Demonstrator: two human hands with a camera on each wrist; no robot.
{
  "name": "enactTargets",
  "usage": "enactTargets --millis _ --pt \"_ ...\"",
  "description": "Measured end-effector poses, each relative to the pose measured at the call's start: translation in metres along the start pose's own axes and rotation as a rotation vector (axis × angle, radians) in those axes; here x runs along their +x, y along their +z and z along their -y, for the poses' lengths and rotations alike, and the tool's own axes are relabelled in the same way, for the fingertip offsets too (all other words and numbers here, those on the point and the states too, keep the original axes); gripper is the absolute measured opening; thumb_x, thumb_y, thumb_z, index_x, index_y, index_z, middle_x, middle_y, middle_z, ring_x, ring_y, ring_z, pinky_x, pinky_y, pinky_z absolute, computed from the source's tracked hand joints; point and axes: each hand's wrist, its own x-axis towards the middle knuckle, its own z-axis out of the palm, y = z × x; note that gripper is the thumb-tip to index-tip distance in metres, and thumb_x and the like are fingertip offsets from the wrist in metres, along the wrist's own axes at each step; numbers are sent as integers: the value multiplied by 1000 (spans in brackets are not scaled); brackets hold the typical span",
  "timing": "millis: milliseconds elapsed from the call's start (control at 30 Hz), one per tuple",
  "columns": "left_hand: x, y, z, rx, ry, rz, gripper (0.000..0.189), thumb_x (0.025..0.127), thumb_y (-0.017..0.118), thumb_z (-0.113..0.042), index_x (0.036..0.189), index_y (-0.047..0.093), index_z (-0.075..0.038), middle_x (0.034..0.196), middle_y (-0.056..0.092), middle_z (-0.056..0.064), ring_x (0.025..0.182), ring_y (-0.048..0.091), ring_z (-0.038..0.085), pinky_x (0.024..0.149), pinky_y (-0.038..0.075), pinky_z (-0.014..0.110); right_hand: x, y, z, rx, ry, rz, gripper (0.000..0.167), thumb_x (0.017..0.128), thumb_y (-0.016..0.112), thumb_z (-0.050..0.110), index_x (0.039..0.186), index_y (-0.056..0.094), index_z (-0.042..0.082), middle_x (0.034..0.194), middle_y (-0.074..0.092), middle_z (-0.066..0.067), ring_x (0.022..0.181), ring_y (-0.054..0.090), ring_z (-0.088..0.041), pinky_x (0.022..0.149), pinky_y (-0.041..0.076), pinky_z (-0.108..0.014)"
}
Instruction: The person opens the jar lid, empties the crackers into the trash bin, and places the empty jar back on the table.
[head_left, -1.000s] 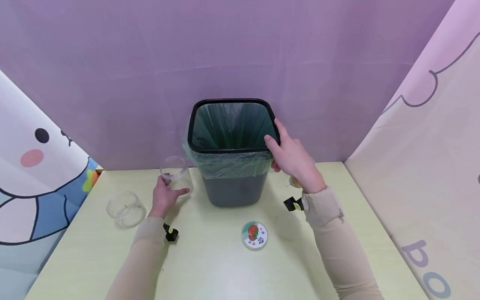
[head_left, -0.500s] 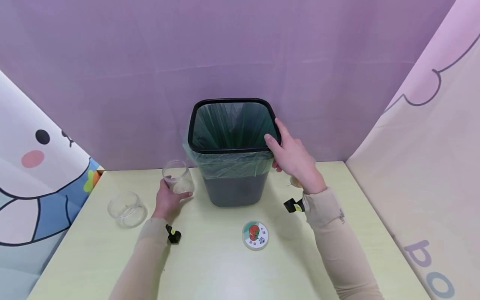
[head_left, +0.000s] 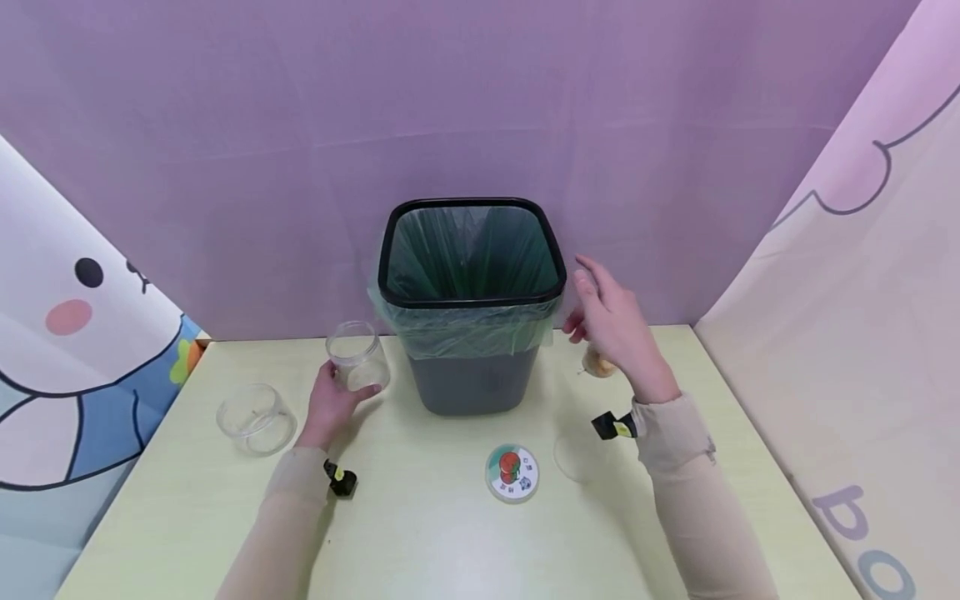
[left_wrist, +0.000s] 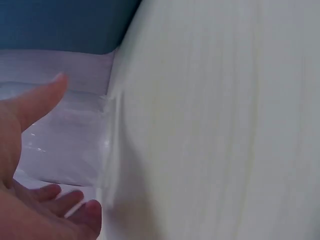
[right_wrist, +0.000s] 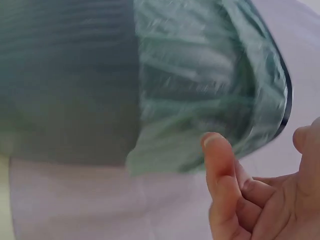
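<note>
A grey trash bin (head_left: 472, 387) with a green plastic liner (head_left: 465, 333) and a black rim stands at the back middle. My right hand (head_left: 611, 321) is just right of the bin, apart from its rim, thumb and index finger extended and the other fingers bent. In the right wrist view the fingers overlap the folded liner. Left of the bin, a clear plastic jar (head_left: 360, 362) stands upright. My left hand (head_left: 330, 404) is spread around it, thumb in front. The left wrist view shows a gap between the fingers and the jar (left_wrist: 75, 145).
Another clear jar (head_left: 258, 421) stands at the left. A round lid with a tomato picture (head_left: 512, 473) lies in front of the bin, with a clear disc (head_left: 577, 458) beside it. A brownish round thing (head_left: 597, 364) sits partly behind my right hand. A purple cloth (head_left: 300, 167) hangs behind.
My right hand has let go of the bin's rim and moved right, uncovering more of the brownish round thing. The jar at my left hand has shifted slightly down and right.
</note>
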Motion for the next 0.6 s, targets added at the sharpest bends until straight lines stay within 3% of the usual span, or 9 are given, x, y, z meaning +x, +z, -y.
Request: enactTargets --millis 167,400,500,600 --pt "-8 -3 -8 12 11 -16 100 82 83 -22 153 18 8 153 26 32 141 26 47 115 23 57 -4 -7 -26 -88 4 -75 53 106 37 47 146 46 12 79 71 -10 64 67 -22 71 54 -39" --pt "-24 -7 -14 -13 -8 -8 96 88 76 -25 153 15 8 155 22 34 142 23 48 114 22 58 -8 -9 -65 -183 -8 -225 41 103 49 37 129 62 9 87 71 -9 73 66 -20 60 50 -30" --pt "-30 -9 -12 -4 -26 -18 95 89 74 -27 153 14 8 155 23 33 142 24 47 114 24 57 -10 -9 -81 -193 -19 -288 33 101 54 26 123 65 4 95 71 -13 82 65 -25 67 49 -32" --pt "-37 -11 -11 1 -41 -30 92 90 72 -28 153 16 9 154 27 31 141 27 46 114 26 56 -11 -9 -96 -179 -55 -331 28 98 58 14 120 65 -2 102 68 -19 92 63 -32 76 50 -42"
